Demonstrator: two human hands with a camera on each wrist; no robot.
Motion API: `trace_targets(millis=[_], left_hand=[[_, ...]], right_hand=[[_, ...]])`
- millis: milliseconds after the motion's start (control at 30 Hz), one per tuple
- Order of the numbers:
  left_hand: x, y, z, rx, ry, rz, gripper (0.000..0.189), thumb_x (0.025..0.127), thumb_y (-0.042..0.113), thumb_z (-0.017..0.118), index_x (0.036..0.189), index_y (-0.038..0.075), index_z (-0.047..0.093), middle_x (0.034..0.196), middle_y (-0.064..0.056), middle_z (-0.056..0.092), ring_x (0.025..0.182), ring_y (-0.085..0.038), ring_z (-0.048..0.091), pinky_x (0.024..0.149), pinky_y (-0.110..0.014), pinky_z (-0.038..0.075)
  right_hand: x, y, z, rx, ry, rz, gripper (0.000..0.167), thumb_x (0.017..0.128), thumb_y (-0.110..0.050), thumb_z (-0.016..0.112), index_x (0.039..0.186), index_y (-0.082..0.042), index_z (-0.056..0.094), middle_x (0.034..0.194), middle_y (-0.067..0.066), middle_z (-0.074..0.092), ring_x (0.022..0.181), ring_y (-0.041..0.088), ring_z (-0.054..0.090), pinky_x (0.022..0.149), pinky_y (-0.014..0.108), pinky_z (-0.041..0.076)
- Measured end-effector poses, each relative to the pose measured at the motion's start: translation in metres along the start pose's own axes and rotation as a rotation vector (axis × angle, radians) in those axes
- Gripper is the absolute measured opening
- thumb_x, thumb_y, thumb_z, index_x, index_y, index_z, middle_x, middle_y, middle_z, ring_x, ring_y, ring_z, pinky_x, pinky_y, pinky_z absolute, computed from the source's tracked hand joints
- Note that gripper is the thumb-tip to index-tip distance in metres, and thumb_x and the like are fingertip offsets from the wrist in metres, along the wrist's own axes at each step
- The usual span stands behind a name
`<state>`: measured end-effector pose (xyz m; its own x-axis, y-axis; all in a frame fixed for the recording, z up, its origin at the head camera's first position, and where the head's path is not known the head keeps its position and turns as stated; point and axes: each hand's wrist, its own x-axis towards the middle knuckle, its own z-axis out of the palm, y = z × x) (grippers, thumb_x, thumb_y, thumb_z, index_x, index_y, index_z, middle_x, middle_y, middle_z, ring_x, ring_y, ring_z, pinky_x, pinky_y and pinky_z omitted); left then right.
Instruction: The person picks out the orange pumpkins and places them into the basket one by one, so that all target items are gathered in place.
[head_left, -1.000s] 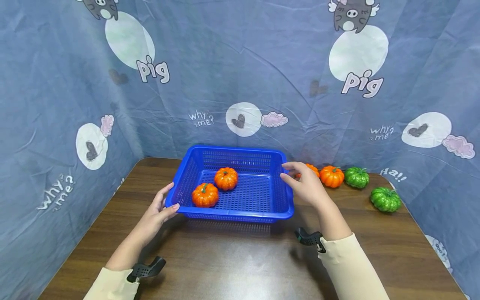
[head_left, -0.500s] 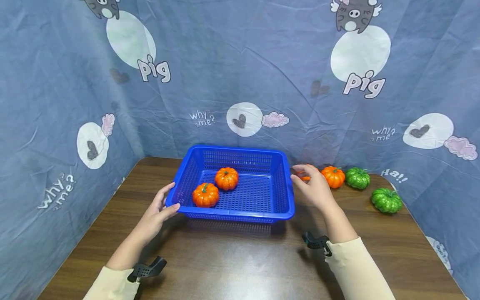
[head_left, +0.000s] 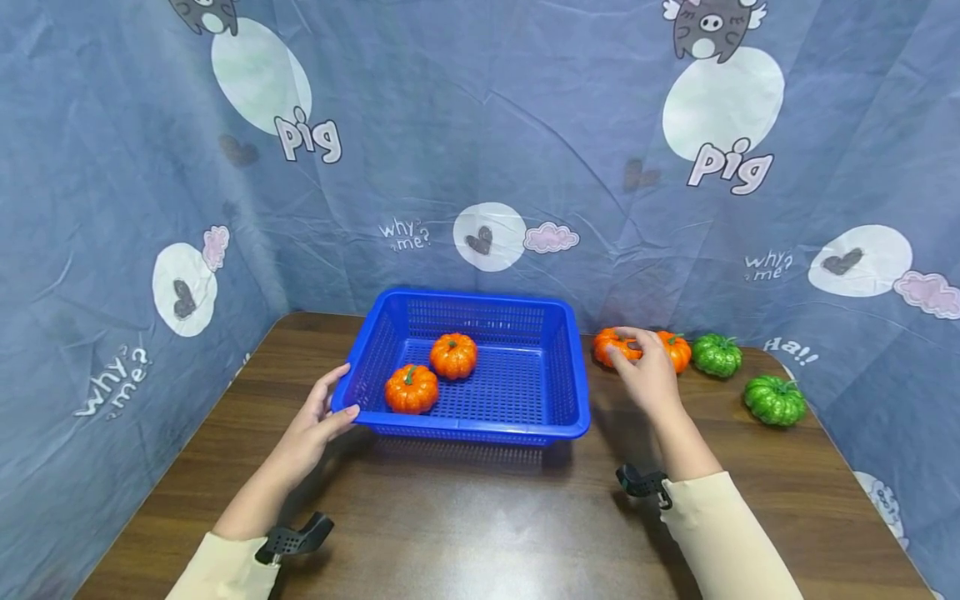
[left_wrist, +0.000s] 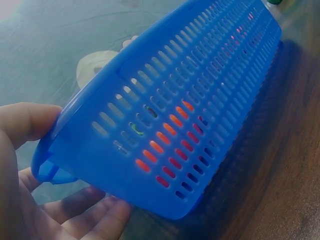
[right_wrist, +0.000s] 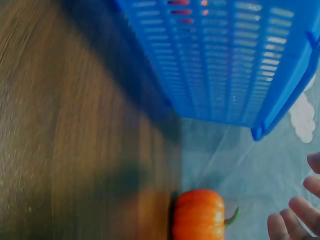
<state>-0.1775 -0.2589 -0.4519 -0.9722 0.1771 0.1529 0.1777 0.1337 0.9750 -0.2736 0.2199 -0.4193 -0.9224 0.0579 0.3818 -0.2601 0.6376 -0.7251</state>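
Observation:
In the head view a blue plastic basket (head_left: 465, 429) stands on the table with two small orange pumpkins inside, one (head_left: 411, 390) near its front left and another (head_left: 453, 357) behind it. My left hand (head_left: 311, 429) grips the basket's left front corner, thumb on the rim and fingers against the outer wall, as the left wrist view also shows. To the right of the basket my right hand (head_left: 648, 379) hovers with bent, spread fingers, overlapping an orange pumpkin (head_left: 606, 346). In the right wrist view this pumpkin (right_wrist: 199, 215) lies apart from the fingertips.
Beyond the right hand sit another orange pumpkin (head_left: 677, 353) and two green ones, one (head_left: 716, 356) by the curtain and one (head_left: 774, 401) nearer the right edge. A blue printed curtain (head_left: 487, 150) hangs behind the wooden table (head_left: 450, 517).
My right hand has moved right, away from the basket's right rim to over the orange pumpkins, uncovering the nearest one. The left hand and the basket stay put.

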Motion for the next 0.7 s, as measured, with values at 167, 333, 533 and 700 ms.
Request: trace_targets(millis=[167, 333, 533, 700], left_hand=[[0.0, 0.0, 0.0, -0.003, -0.004, -0.003, 0.064, 0.105, 0.01, 0.049, 0.158, 0.006, 0.013, 0.148, -0.035, 0.031, 0.113, -0.006, 0.058, 0.091, -0.016, 0.049], [0.0, 0.001, -0.001, -0.003, -0.004, 0.002, 0.063, 0.105, 0.009, 0.048, 0.158, 0.005, 0.013, 0.148, -0.034, 0.03, 0.112, -0.005, 0.057, 0.09, -0.016, 0.049], [0.0, 0.001, -0.001, 0.009, -0.009, -0.012, 0.064, 0.105, 0.011, 0.048, 0.158, 0.007, 0.012, 0.151, -0.032, 0.027, 0.114, -0.005, 0.056, 0.091, -0.016, 0.049], [0.0, 0.001, -0.001, 0.001, -0.013, -0.01, 0.064, 0.105, 0.01, 0.048, 0.158, 0.007, 0.012, 0.148, -0.033, 0.029, 0.113, -0.006, 0.057, 0.091, -0.017, 0.049]], right_hand=[[0.005, 0.012, 0.002, -0.046, 0.047, 0.031, 0.038, 0.092, -0.014, 0.071, 0.125, 0.003, 0.064, 0.119, 0.027, 0.059, 0.108, 0.04, 0.056, 0.091, 0.049, 0.044], [0.012, 0.023, 0.004, -0.032, 0.03, 0.121, 0.041, 0.094, -0.017, 0.07, 0.129, 0.003, 0.061, 0.126, 0.027, 0.056, 0.114, 0.043, 0.056, 0.098, 0.051, 0.044], [0.02, 0.031, 0.007, -0.033, 0.028, 0.204, 0.046, 0.094, -0.019, 0.07, 0.133, 0.003, 0.057, 0.131, 0.029, 0.052, 0.118, 0.045, 0.054, 0.102, 0.053, 0.043], [0.026, 0.036, 0.012, -0.051, 0.041, 0.219, 0.048, 0.093, -0.019, 0.071, 0.133, 0.004, 0.057, 0.129, 0.029, 0.053, 0.117, 0.044, 0.053, 0.101, 0.052, 0.041]])
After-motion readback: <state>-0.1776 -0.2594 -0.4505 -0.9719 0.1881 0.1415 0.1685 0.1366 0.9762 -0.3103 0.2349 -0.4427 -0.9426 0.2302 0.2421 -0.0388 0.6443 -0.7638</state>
